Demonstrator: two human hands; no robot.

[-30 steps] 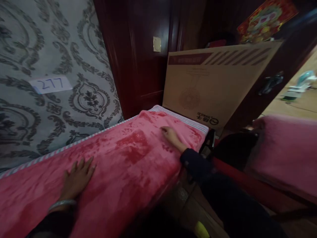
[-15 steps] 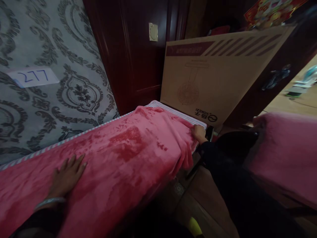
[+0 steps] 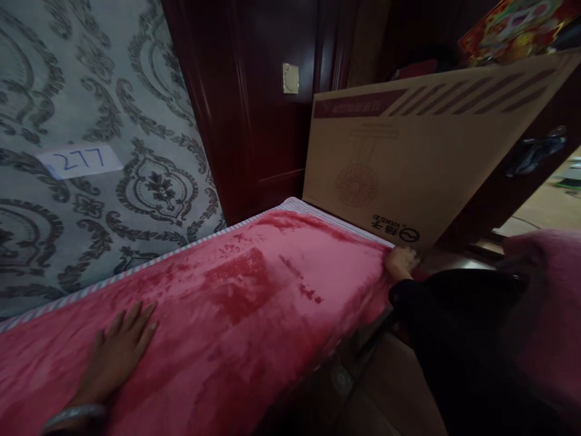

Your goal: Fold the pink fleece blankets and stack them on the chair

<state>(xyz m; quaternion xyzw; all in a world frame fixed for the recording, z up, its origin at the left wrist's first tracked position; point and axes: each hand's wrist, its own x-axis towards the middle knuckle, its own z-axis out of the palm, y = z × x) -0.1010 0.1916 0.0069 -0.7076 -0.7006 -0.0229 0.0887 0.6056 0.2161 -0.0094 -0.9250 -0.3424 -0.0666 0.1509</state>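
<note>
A pink plush blanket (image 3: 236, 284) with darker red patches lies over a long, narrow padded surface along the wall. Its striped under-cover (image 3: 313, 209) shows along the wall side and the far end. My left hand (image 3: 115, 351) rests flat on the blanket at the lower left, fingers spread, a bracelet at its wrist. At the far right corner, my right hand (image 3: 400, 264) has its fingers closed on the blanket's edge. The blanket there is drawn fairly smooth and hangs over the near side.
A large cardboard box (image 3: 390, 157) stands upright just past the far end, against a dark red door (image 3: 267, 109). Patterned wallpaper (image 3: 158, 188) with a paper label (image 3: 79, 160) is at left. Another pink fabric-covered thing (image 3: 554, 315) stands at right, above the floor.
My right hand has pulled the blanket's edge outward to the far right corner, and the bunched folds there have flattened. My left hand stays flat on the blanket. The view has shifted slightly.
</note>
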